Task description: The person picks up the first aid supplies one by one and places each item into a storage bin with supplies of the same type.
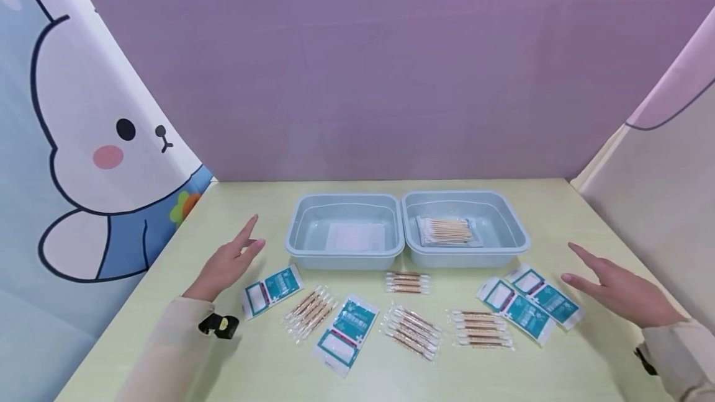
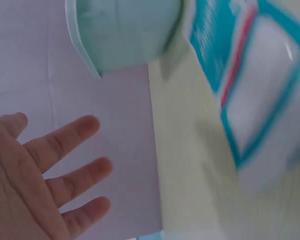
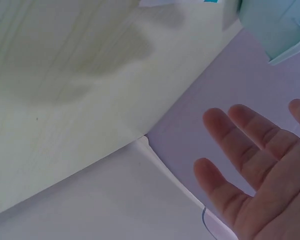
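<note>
My left hand [image 1: 226,265] is held over the table's left side with straight fingers, holding nothing. Nearest to it lies a teal-and-white packet [image 1: 272,290]. Over the right side hovers my right hand [image 1: 622,290], its fingers extended and nothing in them. Beside that hand are two overlapping teal-and-white packets, the outer packet [image 1: 550,299] and the inner packet [image 1: 516,310]. Another such packet [image 1: 347,335] lies front and centre. Clear sachets of brown-stemmed cotton swabs lie between: a left sachet [image 1: 310,312], a middle sachet [image 1: 412,331], a right sachet [image 1: 481,329] and a smaller sachet [image 1: 408,282].
Two pale blue plastic bins stand side by side at the back. The left bin [image 1: 344,262] has a whitish flat rectangle on its floor. In the right bin [image 1: 466,259] lies a clear bag of wooden-stemmed cotton swabs [image 1: 449,231]. A purple cloth [image 1: 357,67] hangs behind the table.
</note>
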The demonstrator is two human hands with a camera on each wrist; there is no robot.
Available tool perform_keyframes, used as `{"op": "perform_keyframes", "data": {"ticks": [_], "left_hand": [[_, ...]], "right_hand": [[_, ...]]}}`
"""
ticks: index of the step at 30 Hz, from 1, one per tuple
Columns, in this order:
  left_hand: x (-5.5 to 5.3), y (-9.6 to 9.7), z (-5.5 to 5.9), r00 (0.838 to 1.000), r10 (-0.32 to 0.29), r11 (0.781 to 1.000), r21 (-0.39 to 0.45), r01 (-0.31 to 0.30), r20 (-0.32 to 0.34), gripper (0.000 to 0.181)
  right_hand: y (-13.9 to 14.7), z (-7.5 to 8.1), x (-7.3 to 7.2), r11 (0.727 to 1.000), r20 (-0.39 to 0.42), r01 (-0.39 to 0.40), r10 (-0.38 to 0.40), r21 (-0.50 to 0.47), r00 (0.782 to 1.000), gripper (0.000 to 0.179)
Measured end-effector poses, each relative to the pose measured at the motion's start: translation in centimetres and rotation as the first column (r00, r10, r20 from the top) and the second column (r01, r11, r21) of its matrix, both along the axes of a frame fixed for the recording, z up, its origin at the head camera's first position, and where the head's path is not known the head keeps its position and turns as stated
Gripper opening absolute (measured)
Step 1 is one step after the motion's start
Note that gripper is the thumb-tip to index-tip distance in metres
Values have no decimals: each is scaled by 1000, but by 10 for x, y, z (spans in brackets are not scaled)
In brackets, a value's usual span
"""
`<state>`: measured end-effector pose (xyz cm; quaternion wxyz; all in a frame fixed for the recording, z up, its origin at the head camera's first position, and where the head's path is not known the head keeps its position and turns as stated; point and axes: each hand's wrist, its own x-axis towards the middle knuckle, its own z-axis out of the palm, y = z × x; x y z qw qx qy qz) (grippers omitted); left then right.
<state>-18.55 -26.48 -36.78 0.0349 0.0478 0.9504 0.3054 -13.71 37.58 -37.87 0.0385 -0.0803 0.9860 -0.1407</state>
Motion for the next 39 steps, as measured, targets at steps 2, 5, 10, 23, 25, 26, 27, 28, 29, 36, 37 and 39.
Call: {"op": "perform_keyframes", "data": {"ticks": [2, 5, 10, 23, 25, 26, 27, 28, 29, 36, 37, 39], "left_hand": [[-3, 5, -2, 999, 13, 995, 103, -18, 49, 77], [-8, 12, -6, 996, 21, 973, 227, -39, 82, 79], [-14, 22, -12, 990, 49, 943, 322, -89, 130, 76], [-21, 35, -24, 985, 67, 884, 449, -132, 158, 69], [-21, 35, -25, 984, 73, 876, 462, -141, 162, 68], [-21, 35, -25, 983, 78, 875, 462, -147, 165, 68], [-21, 35, -25, 982, 81, 873, 464, -152, 169, 67], [-21, 35, -26, 981, 83, 872, 464, -156, 173, 66], [-22, 35, -26, 980, 85, 872, 464, -160, 177, 66], [-25, 38, -29, 974, 80, 844, 505, -180, 214, 56], [-25, 39, -29, 972, 80, 837, 515, -187, 223, 55], [-25, 39, -29, 968, 79, 823, 533, -198, 237, 54]], "right_hand": [[-2, 0, 0, 1000, 8, 1, -1, -15, 1000, 77], [-4, 0, -1, 999, 10, -2, 2, -38, 1000, 79], [-6, -2, -4, 999, 16, -9, 9, -32, 1000, 82], [-14, -11, -8, 996, 57, -21, 27, -90, 998, 76], [-15, -12, -9, 996, 71, -21, 27, -90, 997, 76], [-15, -13, -9, 996, 77, -22, 29, -90, 997, 76], [-15, -14, -10, 996, 84, -24, 31, -89, 996, 76], [-15, -14, -10, 995, 88, -26, 34, -92, 996, 76], [-15, -15, -10, 995, 94, -26, 35, -92, 995, 76], [-18, -16, -13, 998, 123, -15, 23, -67, 992, 73], [-18, -16, -14, 998, 134, -10, 19, -67, 991, 73], [-17, -19, -16, 998, 162, 0, 10, -66, 987, 73]]}}
